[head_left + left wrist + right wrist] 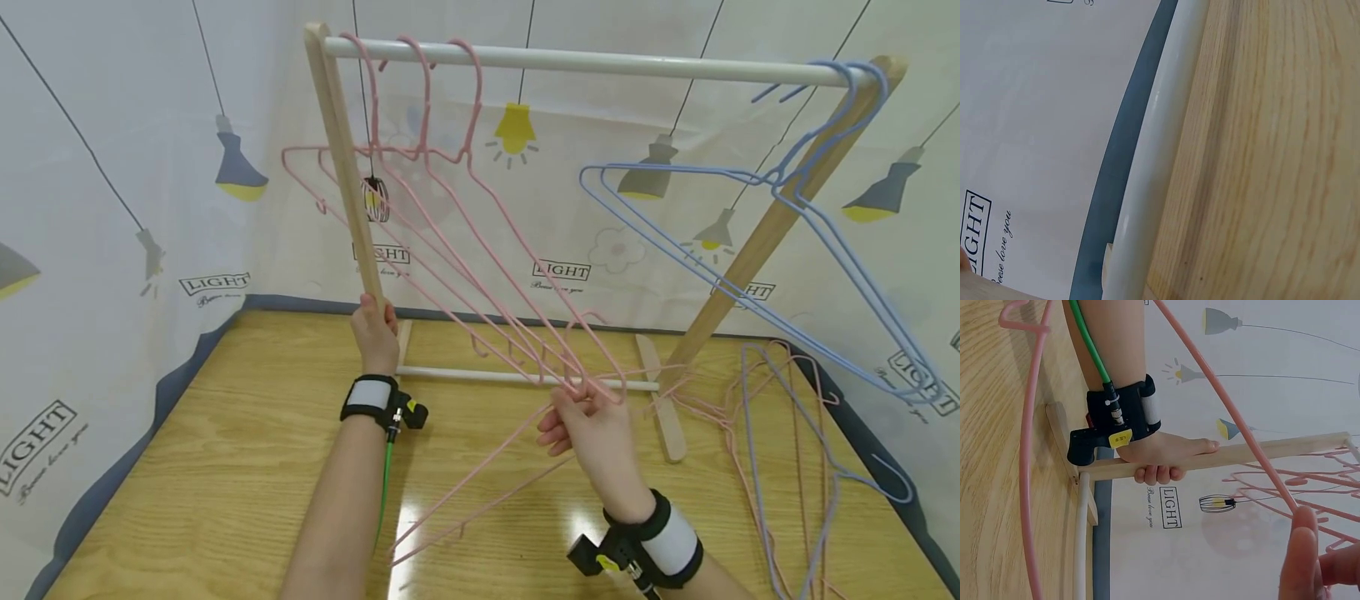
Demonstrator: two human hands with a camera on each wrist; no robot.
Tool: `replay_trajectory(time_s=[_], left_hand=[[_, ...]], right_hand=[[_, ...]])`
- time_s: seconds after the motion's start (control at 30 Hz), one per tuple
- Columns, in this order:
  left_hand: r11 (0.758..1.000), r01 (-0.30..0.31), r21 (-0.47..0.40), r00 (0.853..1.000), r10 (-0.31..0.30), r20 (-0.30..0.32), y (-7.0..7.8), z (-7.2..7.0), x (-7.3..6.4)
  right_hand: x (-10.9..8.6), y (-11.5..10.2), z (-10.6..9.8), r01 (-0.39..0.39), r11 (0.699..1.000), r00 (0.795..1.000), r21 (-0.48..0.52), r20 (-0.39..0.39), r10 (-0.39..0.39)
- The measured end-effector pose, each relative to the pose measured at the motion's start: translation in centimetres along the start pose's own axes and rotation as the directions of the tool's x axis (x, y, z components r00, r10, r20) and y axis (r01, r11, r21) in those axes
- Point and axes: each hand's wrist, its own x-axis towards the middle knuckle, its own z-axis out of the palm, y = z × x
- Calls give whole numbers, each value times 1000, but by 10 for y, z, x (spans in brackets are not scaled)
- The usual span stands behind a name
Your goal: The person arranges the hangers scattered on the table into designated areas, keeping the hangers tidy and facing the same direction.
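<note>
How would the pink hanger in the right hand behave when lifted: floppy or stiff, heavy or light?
The pink hanger is probably light, being so thin and pinched in just the right hand. It seems fairly stiff, since its long sides run nearly straight without sagging.

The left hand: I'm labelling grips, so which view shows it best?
The right wrist view: there the left hand appears largest, its fingers curled round the wooden post. The head view shows it smaller, gripping the post; the left wrist view shows at most a sliver at the left edge.
</note>
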Motion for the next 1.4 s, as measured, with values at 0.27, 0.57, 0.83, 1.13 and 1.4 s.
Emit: replay_trajectory(time_s=[0.27,0.57,0.83,1.13,1.4], left_hand=[[1000,18,11,1000,-18,-1,1,0,0],[999,-25,-20,999,26,42,31,-1,-9],[1000,9,-12,1000,-9,8,12,1,-2],[1000,25,11,1000,-24,-11,-1,0,1],[1000,18,-2,1000,-18,-5,-3,0,2]], right_hand=[[-5,-1,7,-18,999,1000,44,22,17],[-6,-3,8,-8,999,998,45,58,6],[4,0,-1,26,996,997,80,70,-32],[20,-1,-28,50,999,981,2,188,-49],[38,-3,-54,80,993,943,-90,329,-46]])
